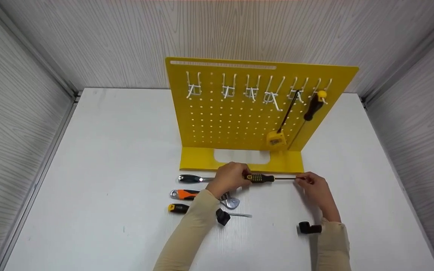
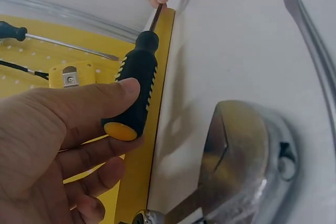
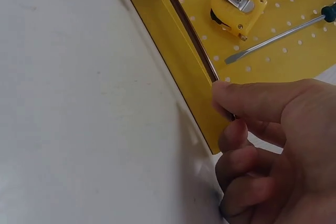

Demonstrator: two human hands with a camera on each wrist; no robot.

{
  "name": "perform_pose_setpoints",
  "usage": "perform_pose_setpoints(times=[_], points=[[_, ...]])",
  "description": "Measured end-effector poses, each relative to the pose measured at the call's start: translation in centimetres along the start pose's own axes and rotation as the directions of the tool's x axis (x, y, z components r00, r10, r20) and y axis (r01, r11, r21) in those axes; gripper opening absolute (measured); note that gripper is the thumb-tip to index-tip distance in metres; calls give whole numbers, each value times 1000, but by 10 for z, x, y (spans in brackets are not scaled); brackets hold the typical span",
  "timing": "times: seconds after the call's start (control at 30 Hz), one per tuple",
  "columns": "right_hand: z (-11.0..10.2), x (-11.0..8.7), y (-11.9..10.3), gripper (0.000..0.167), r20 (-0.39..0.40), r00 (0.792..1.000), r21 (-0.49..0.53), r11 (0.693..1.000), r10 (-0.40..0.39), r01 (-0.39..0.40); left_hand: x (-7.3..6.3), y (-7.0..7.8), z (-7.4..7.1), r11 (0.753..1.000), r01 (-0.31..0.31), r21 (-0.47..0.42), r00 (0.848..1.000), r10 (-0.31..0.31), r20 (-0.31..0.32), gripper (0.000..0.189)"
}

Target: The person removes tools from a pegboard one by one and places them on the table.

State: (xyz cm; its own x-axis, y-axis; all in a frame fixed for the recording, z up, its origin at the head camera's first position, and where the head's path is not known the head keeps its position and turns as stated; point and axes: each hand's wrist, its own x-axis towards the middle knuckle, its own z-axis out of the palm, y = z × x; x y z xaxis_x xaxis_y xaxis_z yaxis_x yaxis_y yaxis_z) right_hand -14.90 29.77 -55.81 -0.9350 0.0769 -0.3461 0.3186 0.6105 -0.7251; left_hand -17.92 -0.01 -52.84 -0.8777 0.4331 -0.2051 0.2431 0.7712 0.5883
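Both hands hold one screwdriver (image 1: pixel 260 178) level in front of the yellow pegboard's base. At its black handle (image 2: pixel 140 72) with yellow dots and a yellow end cap, my left hand (image 1: pixel 232 176) pinches between thumb and fingers. My right hand (image 1: pixel 314 187) pinches the far end of the metal shaft (image 3: pixel 191 35), hiding the tip. Below the left hand lies an adjustable wrench (image 1: pixel 186 194) with an orange and black handle, its metal head (image 2: pixel 241 161) large in the left wrist view. A dark-handled tool (image 1: pixel 190 178) lies partly behind the left hand.
The yellow pegboard (image 1: pixel 224 124) stands at the back with a row of white hooks (image 1: pixel 229 90). A tape measure (image 1: pixel 276 139) hangs by a black strap, beside another hanging screwdriver (image 1: pixel 314 107). A further screwdriver (image 1: pixel 178 208) lies under the left forearm on the white table (image 1: pixel 119 150).
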Motion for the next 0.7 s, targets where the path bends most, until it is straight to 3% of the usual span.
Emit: perform_pose_setpoints(times=[0.43,0.7], points=[[3,-1,0,20,8,997,-137,988,-77,78,-3,0,5,997,-19,80,1000,20,-11,27],[2,-1,0,20,14,998,-139,989,-56,57,-2,2,6,996,-24,89,1000,24,-1,24]])
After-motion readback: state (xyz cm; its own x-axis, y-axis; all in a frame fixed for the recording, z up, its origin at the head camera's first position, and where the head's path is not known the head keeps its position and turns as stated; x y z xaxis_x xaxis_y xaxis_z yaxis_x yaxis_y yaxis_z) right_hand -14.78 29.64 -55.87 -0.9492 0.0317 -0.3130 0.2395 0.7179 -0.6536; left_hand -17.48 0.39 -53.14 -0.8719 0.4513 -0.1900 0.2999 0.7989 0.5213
